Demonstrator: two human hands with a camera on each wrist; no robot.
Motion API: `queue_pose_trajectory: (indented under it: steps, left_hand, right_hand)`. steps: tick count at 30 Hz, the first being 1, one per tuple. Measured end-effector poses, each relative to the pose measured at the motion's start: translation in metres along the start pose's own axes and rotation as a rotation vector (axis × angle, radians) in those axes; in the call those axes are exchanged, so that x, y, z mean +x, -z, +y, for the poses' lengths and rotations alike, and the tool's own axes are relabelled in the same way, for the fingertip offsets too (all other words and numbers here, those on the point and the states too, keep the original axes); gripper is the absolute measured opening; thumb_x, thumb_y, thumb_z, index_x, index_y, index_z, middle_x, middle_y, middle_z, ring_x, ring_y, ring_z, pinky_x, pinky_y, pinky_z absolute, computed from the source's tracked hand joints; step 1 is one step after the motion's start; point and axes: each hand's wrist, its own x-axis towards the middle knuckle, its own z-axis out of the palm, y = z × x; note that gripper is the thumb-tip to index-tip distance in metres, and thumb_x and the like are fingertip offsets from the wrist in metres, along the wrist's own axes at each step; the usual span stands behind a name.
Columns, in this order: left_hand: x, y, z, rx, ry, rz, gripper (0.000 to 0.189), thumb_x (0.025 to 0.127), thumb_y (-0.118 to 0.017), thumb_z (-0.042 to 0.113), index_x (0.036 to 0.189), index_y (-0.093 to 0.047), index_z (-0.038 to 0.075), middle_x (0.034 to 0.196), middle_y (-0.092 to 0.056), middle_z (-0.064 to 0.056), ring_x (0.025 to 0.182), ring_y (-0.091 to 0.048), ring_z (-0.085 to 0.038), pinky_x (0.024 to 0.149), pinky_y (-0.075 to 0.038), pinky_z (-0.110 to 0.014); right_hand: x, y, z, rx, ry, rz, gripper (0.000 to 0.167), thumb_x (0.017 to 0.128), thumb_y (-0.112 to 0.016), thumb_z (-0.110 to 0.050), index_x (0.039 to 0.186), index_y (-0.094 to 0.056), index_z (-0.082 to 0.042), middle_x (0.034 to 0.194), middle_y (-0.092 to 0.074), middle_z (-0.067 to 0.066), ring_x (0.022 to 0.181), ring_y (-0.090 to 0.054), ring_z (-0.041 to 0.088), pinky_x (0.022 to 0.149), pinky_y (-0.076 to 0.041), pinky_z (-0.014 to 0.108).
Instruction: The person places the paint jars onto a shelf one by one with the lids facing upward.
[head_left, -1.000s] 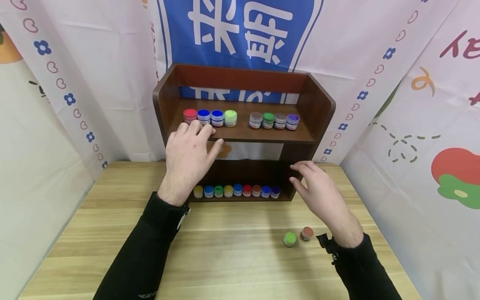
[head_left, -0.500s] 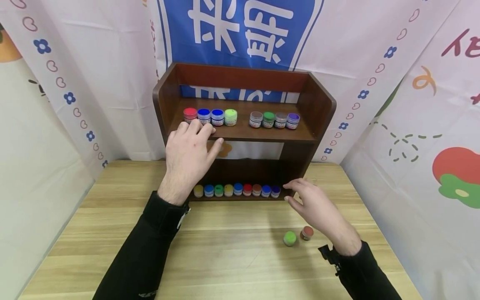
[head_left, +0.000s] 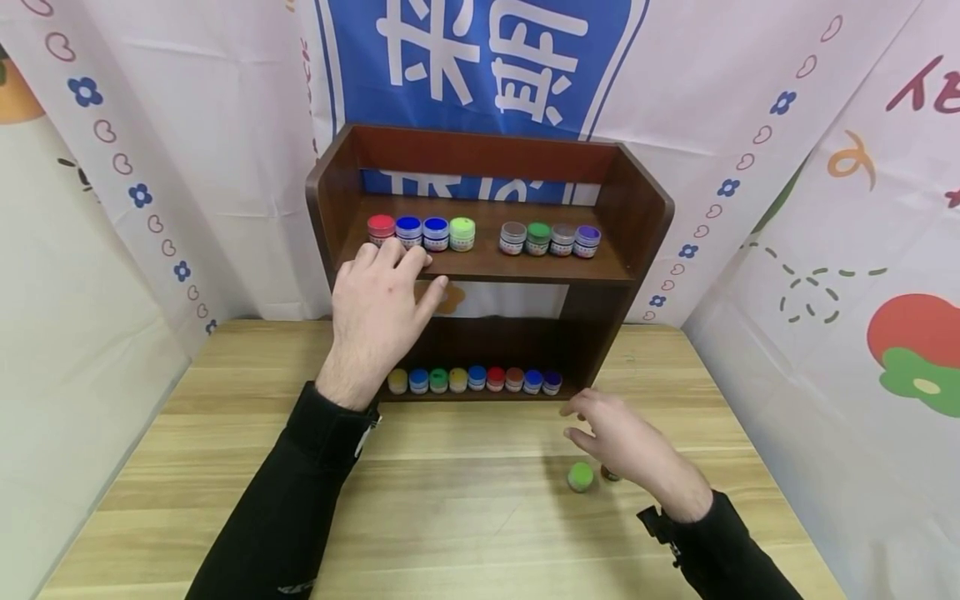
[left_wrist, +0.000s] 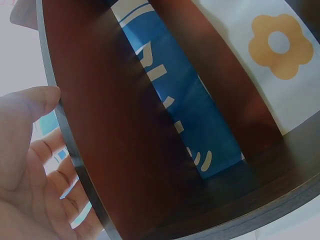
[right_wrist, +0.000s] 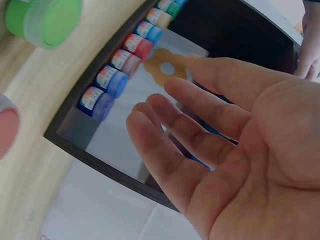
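At the left of the brown wooden shelf unit (head_left: pixel 501 279), my left hand (head_left: pixel 378 312) rests over the front edge of the upper shelf, fingers on top and thumb lower. Behind those fingers stand a red-lidded paint jar (head_left: pixel 381 225), two blue-lidded ones (head_left: pixel 435 233) and a light green one (head_left: pixel 462 233). My right hand (head_left: pixel 622 437) holds nothing, its fingers loosely bent above the table in front of the unit's right end. Just below it, a green-lidded paint jar (head_left: pixel 580 476) stands on the table. Beside that is a reddish-brown-lidded jar (right_wrist: pixel 6 125), mostly hidden by the hand in the head view.
Several more jars (head_left: pixel 538 239) stand on the upper shelf's right half, past a gap. Along the bottom shelf runs a row of small paint jars (head_left: pixel 476 379). The wooden table (head_left: pixel 465 517) reaches toward me, and a printed cloth (head_left: pixel 247 158) hangs behind.
My right hand has come down from beside the shelf unit's right side to just above the table, now covering most of the reddish-brown jar. The left hand stays in place.
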Motion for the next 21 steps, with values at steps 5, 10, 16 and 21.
queue_pose_trajectory:
  steps: [5, 10, 16, 21]
  left_hand:
    - [0.000, 0.000, 0.000, 0.002, 0.000, 0.000, 0.040, 0.116, -0.073, 0.049, 0.131, -0.076, 0.012, 0.122, -0.071, -0.015, 0.120, -0.069, -0.042, 0.094, -0.062, -0.056]
    - [0.000, 0.000, 0.000, 0.004, -0.002, 0.003, 0.040, 0.116, -0.073, 0.049, 0.130, -0.075, 0.012, 0.122, -0.071, -0.015, 0.120, -0.069, -0.042, 0.093, -0.062, -0.056]
    - [0.000, 0.000, 0.000, 0.004, -0.004, 0.005, 0.040, 0.116, -0.073, 0.049, 0.131, -0.075, 0.012, 0.123, -0.072, -0.015, 0.121, -0.069, -0.042, 0.094, -0.062, -0.056]
    - [0.000, 0.001, 0.000, 0.005, -0.005, -0.002, 0.040, 0.116, -0.073, 0.050, 0.131, -0.075, 0.012, 0.124, -0.071, -0.015, 0.121, -0.068, -0.042, 0.095, -0.062, -0.056]
  right_hand:
    - [-0.002, -0.009, 0.001, 0.003, -0.010, -0.056, 0.023, 0.106, -0.087, -0.011, 0.127, -0.083, -0.003, 0.127, -0.084, 0.014, 0.113, -0.082, 0.033, 0.098, -0.071, 0.050]
    - [-0.004, -0.017, 0.003, 0.014, -0.023, -0.104, 0.026, 0.103, -0.089, -0.009, 0.127, -0.083, -0.001, 0.125, -0.083, 0.015, 0.112, -0.081, 0.033, 0.098, -0.070, 0.051]
    - [-0.008, -0.025, 0.004, 0.039, -0.052, -0.156, 0.023, 0.101, -0.089, -0.007, 0.121, -0.083, 0.001, 0.118, -0.082, 0.014, 0.107, -0.079, 0.030, 0.096, -0.070, 0.049]
    - [-0.011, -0.030, 0.006, 0.045, -0.060, -0.166, 0.022, 0.095, -0.093, -0.006, 0.113, -0.082, 0.000, 0.111, -0.083, 0.011, 0.099, -0.077, 0.024, 0.090, -0.070, 0.045]
